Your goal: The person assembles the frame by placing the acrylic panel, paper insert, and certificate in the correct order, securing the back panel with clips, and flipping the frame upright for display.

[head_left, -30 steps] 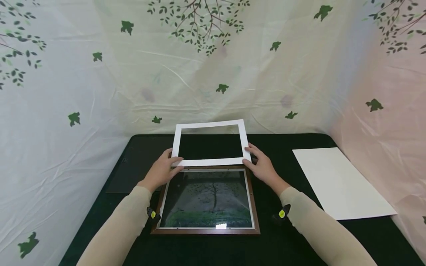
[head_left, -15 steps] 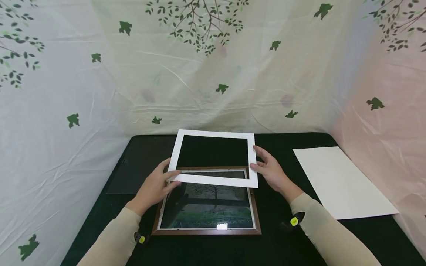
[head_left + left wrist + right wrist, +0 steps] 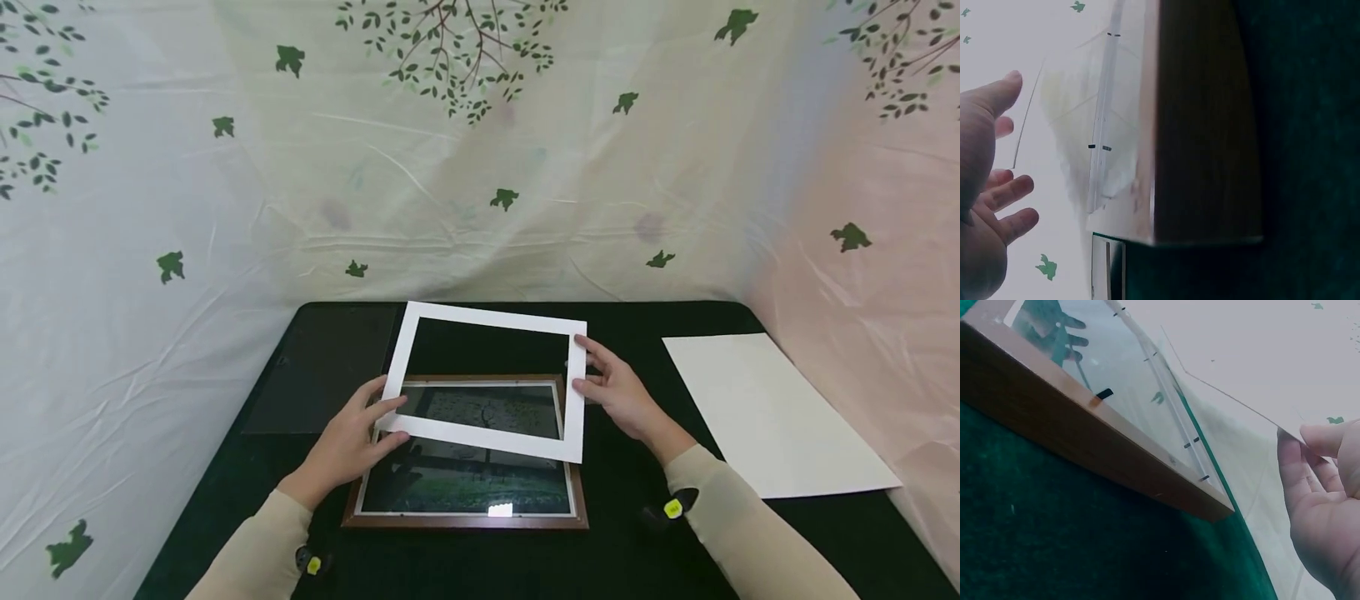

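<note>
A person holds a white mat (image 3: 480, 438) in both hands over the far half of a brown frame (image 3: 465, 522), which lies on a dark green worktop (image 3: 480, 571). In the head view the mat slants, its 4 o'clock corner sitting lower than its 8 o'clock one, and part of the frame shows through its window. The left hand (image 3: 345, 446) is at the mat's 8 o'clock corner; its grip has hold of that corner, with thumb and forefinger spread apart across the near face. The right hand (image 3: 622, 400) is at 3 o'clock; its grip is narrow, pinching the mat's side edge between thumb and fingers, as the right wrist view also shows. In that view the frame lies apart from this hand, a dark tab (image 3: 1105, 395) on its rim, and a hand is mirrored in the pane (image 3: 442, 492). From the head, a dark tree shape appears in the pane above a green strip, with a small bright patch near 6 o'clock. A white sheet (image 3: 780, 417) lies at about 3 o'clock from the frame, reaching the worktop's edge, and a dark panel (image 3: 322, 367) lies at about 10 o'clock. Beyond, at 12 o'clock, hangs a pale curtain (image 3: 450, 183) printed with green leaves and branches.
</note>
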Demonstrator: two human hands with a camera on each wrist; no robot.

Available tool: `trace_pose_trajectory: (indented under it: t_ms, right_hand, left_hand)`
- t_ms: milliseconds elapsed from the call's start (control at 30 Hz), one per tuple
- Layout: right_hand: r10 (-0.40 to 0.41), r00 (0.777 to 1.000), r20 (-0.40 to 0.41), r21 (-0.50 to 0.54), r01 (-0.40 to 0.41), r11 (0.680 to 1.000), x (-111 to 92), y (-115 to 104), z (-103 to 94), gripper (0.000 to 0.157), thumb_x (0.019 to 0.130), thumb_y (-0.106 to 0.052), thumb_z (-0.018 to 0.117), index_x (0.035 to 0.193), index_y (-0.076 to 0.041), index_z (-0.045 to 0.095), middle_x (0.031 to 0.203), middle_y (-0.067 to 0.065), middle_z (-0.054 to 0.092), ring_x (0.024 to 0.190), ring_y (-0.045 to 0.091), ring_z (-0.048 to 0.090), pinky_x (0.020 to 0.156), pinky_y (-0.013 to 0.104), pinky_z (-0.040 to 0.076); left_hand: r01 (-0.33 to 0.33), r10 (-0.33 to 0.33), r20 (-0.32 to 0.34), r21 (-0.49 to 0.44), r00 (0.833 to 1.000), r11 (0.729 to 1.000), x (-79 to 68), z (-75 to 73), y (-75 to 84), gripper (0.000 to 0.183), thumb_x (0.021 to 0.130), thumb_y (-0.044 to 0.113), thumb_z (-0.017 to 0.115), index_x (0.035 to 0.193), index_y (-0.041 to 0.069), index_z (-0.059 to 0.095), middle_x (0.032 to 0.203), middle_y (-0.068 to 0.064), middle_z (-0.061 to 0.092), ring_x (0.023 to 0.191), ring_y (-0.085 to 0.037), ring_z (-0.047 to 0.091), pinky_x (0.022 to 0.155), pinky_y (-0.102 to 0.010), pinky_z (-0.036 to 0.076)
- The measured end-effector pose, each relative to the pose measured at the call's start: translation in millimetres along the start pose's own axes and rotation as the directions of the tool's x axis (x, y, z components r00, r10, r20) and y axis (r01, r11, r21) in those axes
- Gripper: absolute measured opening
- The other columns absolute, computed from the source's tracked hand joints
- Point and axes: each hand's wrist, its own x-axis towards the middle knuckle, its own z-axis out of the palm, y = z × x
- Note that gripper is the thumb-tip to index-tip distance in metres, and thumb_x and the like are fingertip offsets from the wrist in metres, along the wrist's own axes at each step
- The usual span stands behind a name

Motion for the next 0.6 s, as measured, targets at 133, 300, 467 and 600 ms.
trace_pose_trajectory:
  t_ms: [133,300,467,600]
  right_hand:
    - [0.008,1.0,-0.003,0.0,-0.008,1.0,-4.6,1.7,0.1,0.07,0.094,-0.01,0.062,0.153,-0.021,0.025,0.137,0.02,0.044,0.113,0.044,0.056,0.073,0.033,0.056]
    - [0.033,0.999,0.022,0.019,-0.034,0.999,-12.1,1.1,1.9,0.072,0.093,-0.012,0.064,0.153,-0.022,0.025,0.139,0.022,0.041,0.112,0.043,0.057,0.072,0.035,0.056]
    - [0.059,0.998,0.036,0.026,-0.06,0.998,-18.2,4.1,4.9,0.072,0.092,-0.013,0.065,0.152,-0.024,0.027,0.138,0.022,0.041,0.11,0.042,0.058,0.072,0.035,0.056]
    - [0.079,0.995,0.058,0.025,-0.08,0.996,-22.2,9.9,8.1,0.071,0.093,-0.014,0.065,0.152,-0.026,0.028,0.137,0.021,0.042,0.108,0.041,0.059,0.073,0.037,0.056]
  left_hand:
    - [0.058,-0.058,-0.012,-0.035,0.998,0.998,1.0,2.8,1.0,0.06,0.084,0.038,0.074,0.136,0.016,0.055,0.143,-0.013,0.04,0.124,-0.032,0.049,0.094,-0.051,0.047]
    - [0.103,-0.103,0.011,-0.027,0.995,0.994,2.6,4.5,-0.5,0.067,0.085,0.041,0.072,0.142,0.016,0.048,0.144,-0.014,0.041,0.127,-0.034,0.046,0.097,-0.054,0.044]
    - [0.106,-0.107,0.054,0.025,0.993,0.994,2.1,3.2,-2.7,0.074,0.084,0.044,0.072,0.146,0.015,0.043,0.15,-0.015,0.034,0.134,-0.035,0.037,0.102,-0.056,0.038]
    - [0.069,-0.076,0.082,0.086,0.994,0.994,0.5,3.6,-5.9,0.077,0.082,0.048,0.073,0.145,0.016,0.044,0.153,-0.015,0.031,0.138,-0.038,0.028,0.104,-0.06,0.031]
